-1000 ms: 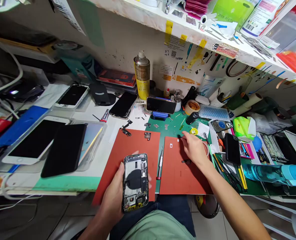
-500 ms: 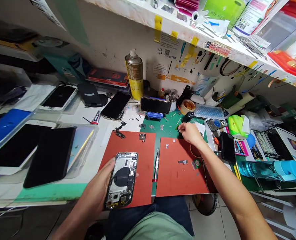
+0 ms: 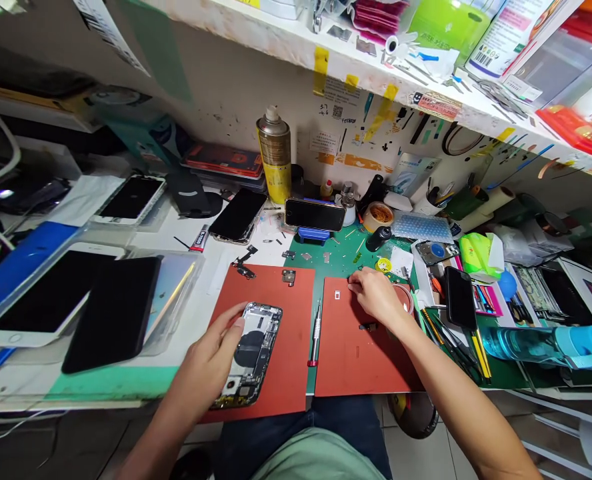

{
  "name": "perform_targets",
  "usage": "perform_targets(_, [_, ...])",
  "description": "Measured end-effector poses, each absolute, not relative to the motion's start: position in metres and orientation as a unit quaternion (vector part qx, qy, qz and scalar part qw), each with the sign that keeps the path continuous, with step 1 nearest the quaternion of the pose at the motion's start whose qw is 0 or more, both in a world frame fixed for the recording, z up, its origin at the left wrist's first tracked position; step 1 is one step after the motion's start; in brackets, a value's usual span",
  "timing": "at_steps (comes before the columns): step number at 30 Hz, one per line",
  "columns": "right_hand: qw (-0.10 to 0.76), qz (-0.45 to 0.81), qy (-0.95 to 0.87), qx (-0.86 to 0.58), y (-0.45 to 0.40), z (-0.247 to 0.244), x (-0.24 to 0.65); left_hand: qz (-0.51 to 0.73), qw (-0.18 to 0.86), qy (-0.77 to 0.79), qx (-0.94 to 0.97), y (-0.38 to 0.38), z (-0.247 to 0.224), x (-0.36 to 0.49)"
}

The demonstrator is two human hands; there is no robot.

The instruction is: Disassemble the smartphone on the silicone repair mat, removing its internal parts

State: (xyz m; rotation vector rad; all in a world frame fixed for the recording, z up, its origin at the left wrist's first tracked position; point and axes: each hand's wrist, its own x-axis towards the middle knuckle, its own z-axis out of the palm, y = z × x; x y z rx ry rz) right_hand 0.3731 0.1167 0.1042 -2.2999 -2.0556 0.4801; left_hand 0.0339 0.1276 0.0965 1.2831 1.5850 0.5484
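Note:
My left hand is closed on the left edge of an opened phone housing, its thumb over the edge. The housing shows its inner parts and a dark round pad, above the left red mat. At the top of the right red mat, my right hand is pinched, its fingertips low at the surface. Whatever may be between them is too small to make out. A small white frame-like piece lies just left of these fingers. Below the right hand sits a small dark metal part, partly covered.
A screwdriver lies between the mats. Small phone parts rest at the left mat's top edge. A phone leans on a blue stand behind. A spray can, a black bottle and a water bottle stand or lie around.
My right hand has moved left and toward me, from beside the black bottle to the right mat's top edge. My left thumb now lies further over the housing. The view has shifted slightly.

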Motion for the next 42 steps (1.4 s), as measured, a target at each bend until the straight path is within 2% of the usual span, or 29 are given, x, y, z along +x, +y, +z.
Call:
perform_targets(4, [0.013,0.165,-0.644,-0.747,0.119,0.098,0.371,0.162,0.377,0.659,0.630,0.123,0.098,0.034])
perform_targets(8, [0.039,0.182,-0.631,-0.753,0.123,0.098,0.370,0.152,0.214,0.613,0.745,0.113,0.087,0.040])
perform_targets(12, [0.103,0.197,-0.621,-0.751,0.118,0.105,0.363,0.114,0.050,0.565,0.816,0.100,0.078,0.047])
perform_targets(15, [0.173,0.205,-0.616,-0.741,0.095,0.115,0.356,0.111,-0.008,0.528,0.842,0.101,0.081,0.054])
perform_targets(20, [0.306,0.247,-0.568,-0.723,0.024,0.124,0.345,0.154,0.079,0.440,0.881,0.128,0.109,0.101])
perform_targets(23, [0.373,0.275,-0.507,-0.727,-0.017,0.119,0.342,0.096,0.225,0.360,0.900,0.148,0.123,0.145])
perform_targets(29, [0.547,0.405,-0.249,-0.688,-0.059,0.104,0.332,0.050,0.270,0.335,0.901,0.177,0.103,0.194])
perform_targets(35, [0.586,0.391,-0.197,-0.682,-0.059,0.105,0.326,0.049,0.334,0.343,0.877,0.185,0.091,0.197])
perform_targets(42, [0.620,0.423,-0.140,-0.646,-0.042,0.105,0.315,0.114,0.451,0.386,0.797,0.175,0.114,0.192])
